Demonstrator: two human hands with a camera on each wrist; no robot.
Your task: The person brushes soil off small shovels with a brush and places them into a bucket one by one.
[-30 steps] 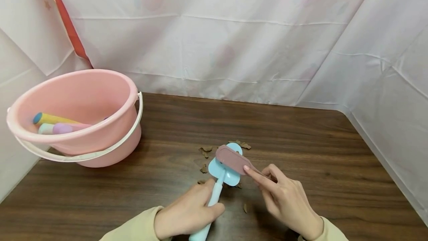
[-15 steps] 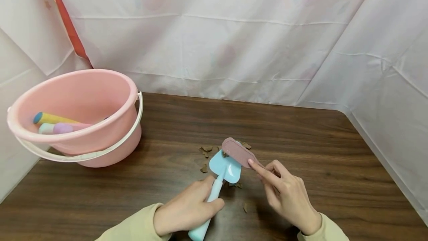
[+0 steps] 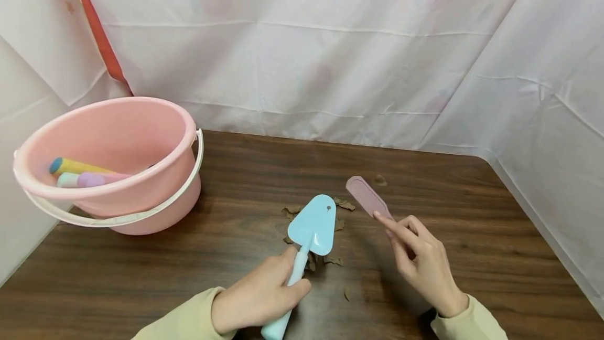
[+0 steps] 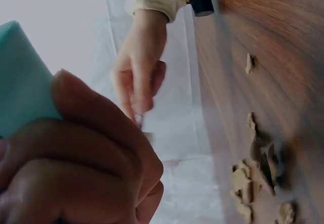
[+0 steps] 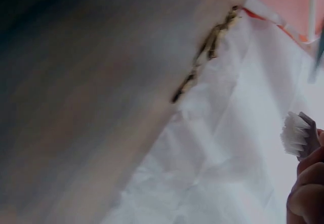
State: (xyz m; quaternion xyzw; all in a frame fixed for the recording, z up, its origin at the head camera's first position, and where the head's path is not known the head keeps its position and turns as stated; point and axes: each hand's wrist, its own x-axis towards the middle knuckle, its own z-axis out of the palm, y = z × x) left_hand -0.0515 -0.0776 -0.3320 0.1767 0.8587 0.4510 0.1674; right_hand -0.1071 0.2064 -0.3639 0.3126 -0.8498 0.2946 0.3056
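Observation:
In the head view my left hand [image 3: 261,290] grips the pale handle of a light blue toy trowel [image 3: 311,224]. Its blade is over some brown flaky pieces [image 3: 344,204], with a small dark spot near its tip. To the right, my right hand [image 3: 424,261] pinches the handle of a pink brush [image 3: 368,195], index finger along its back. White bristles of the brush [image 5: 296,135] show in the right wrist view. The left wrist view has curled fingers [image 4: 96,153] around the trowel handle [image 4: 25,80] and more brown pieces [image 4: 263,155] on the table.
A pink bucket [image 3: 146,193] with a white handle stands at the left, colourful tool handles [image 3: 85,167] inside it. Pale sheeting [image 3: 302,77] hangs behind the brown table [image 3: 462,209]. One blurred fragment [image 3: 379,180] lies beyond the brush.
The brush has moved off the trowel blade to the right, first away from me, uncovering the blade. A blurred fragment now shows farther back. The trowel has shifted slightly left.

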